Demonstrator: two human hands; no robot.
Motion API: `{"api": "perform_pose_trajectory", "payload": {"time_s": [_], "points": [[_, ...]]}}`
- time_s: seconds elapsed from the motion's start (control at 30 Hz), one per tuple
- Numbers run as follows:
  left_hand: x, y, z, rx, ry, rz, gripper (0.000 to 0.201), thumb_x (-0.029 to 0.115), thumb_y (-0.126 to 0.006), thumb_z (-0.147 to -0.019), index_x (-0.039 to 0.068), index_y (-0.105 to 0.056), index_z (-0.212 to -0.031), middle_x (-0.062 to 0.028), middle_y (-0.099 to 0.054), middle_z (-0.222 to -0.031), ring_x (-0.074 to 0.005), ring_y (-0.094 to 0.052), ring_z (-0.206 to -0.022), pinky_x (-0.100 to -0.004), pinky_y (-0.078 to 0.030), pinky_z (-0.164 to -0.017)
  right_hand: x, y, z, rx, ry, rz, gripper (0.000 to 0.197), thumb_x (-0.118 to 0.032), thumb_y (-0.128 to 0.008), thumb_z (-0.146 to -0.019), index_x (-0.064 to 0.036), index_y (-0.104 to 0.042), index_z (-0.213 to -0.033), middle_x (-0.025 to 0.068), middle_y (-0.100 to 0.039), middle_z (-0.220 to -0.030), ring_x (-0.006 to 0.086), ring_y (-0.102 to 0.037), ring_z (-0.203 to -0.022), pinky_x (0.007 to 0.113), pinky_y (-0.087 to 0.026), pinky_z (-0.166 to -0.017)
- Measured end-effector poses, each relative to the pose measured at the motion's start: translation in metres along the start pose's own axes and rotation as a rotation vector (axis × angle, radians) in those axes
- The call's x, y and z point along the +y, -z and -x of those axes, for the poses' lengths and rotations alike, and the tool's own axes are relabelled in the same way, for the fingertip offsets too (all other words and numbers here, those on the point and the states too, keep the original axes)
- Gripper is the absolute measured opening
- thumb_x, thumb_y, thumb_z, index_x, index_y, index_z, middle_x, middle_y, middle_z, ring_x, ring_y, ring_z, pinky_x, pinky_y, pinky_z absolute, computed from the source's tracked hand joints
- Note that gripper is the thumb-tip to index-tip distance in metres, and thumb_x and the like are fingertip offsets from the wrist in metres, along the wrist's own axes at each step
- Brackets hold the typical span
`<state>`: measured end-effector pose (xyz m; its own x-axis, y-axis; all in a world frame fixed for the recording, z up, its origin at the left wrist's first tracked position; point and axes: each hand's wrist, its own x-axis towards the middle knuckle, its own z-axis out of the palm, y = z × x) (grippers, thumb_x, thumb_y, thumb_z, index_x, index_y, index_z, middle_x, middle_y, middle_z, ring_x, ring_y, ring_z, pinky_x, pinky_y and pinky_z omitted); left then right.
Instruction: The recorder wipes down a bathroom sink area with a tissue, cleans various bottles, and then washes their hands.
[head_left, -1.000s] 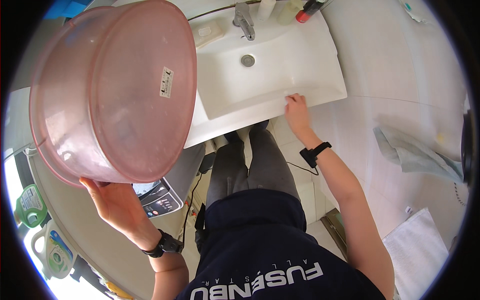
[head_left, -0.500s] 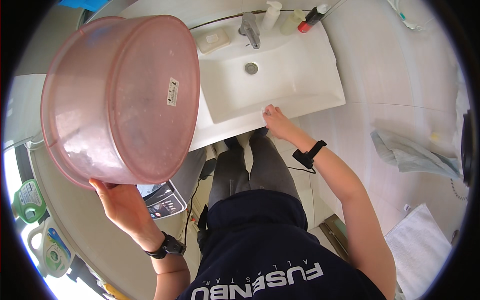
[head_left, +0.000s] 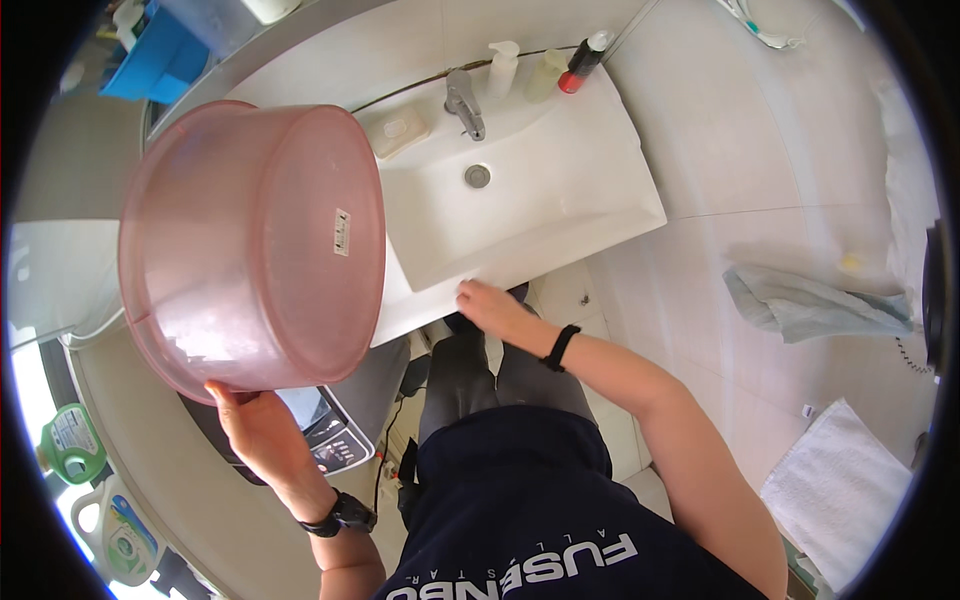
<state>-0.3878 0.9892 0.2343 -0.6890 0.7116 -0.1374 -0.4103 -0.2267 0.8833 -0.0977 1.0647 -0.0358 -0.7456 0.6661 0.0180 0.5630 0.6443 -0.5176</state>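
- Holding up the big pink tub [head_left: 300,245] w/ the L hand [head_left: 262,430] looks like the step now. The R hand [head_left: 495,312] is down by the front edge of the sink [head_left: 560,220], maybe wiping, can't be sure.
- Tub is at the L side of the sink, tipped over: flat bottom faces R, open top faces L. Can't tell if it leans on sth.
- L fingers: thumb on the tub's low rim, rest hidden, prob. gripping it.
- R fingers: bent in. Can't tell if they hold sth small.
- Next move prob. needs a tight L grip, b/c the tub is big & held at one low spot. Two hands would be safer for turning it.
- L arm: up from the bottom, palm looks turned up, black watch [head_left: 350,512] on wrist.
- R arm: in from low R, elbow bent, forearm slants up & L, back of hand up, black band [head_left: 562,347] on wrist.
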Motion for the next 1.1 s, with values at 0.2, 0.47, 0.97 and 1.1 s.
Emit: {"api": "perform_pose_trajectory", "payload": {"time_s": [0.2,0.47,0.97,1.1], "points": [[-0.029,-0.033,0.007,-0.123,0.134,-0.233,0.048,0.036,-0.046,-0.108,-0.007,-0.059,-0.125,-0.0135,-0.063,-0.118,-0.0203,-0.057,-0.110,-0.0395,-0.040,-0.104,-0.027,-0.005,-0.001,0.001,0.167,-0.353,0.009,-0.011,-0.061,-0.086,-0.0025,-0.064,-0.086,0.0126,-0.060,-0.091,0.0298,-0.062,-0.092,0.040,-0.053,-0.082],[-0.096,-0.158,0.050,-0.437,0.346,-0.292,0.017,0.014,-0.062,-0.100,0.001,-0.070,-0.106,0.0019,-0.061,-0.092,-0.0091,-0.054,-0.090,-0.0255,-0.040,-0.085,0.056,0.099,0.164,0.222,-0.669,-0.401,0.021,-0.020,-0.078,-0.081,-0.0037,-0.073,-0.095,0.0139,-0.068,-0.087,0.0289,-0.066,-0.076,0.036,-0.054,-0.070],[-0.253,-0.460,0.091,-1.541,-0.978,-0.644,0.025,0.040,-0.079,-0.067,0.017,-0.069,-0.068,-0.0012,-0.057,-0.075,-0.0249,-0.049,-0.091,-0.0390,-0.035,-0.085,0.069,0.156,0.268,0.345,-0.913,-0.510,0.025,-0.015,-0.082,-0.080,-0.0007,-0.073,-0.099,0.0123,-0.071,-0.089,0.0203,-0.069,-0.073,0.030,-0.056,-0.069],[-0.281,-0.494,0.098,-1.662,-0.975,-0.509,0.025,0.039,-0.075,-0.063,0.015,-0.067,-0.063,-0.0025,-0.056,-0.078,-0.0288,-0.045,-0.099,-0.0436,-0.033,-0.091,0.091,0.188,0.219,0.396,-0.755,-0.496,0.025,-0.014,-0.081,-0.081,-0.0008,-0.073,-0.100,0.0124,-0.070,-0.090,0.0203,-0.069,-0.074,0.030,-0.055,-0.069]]}}
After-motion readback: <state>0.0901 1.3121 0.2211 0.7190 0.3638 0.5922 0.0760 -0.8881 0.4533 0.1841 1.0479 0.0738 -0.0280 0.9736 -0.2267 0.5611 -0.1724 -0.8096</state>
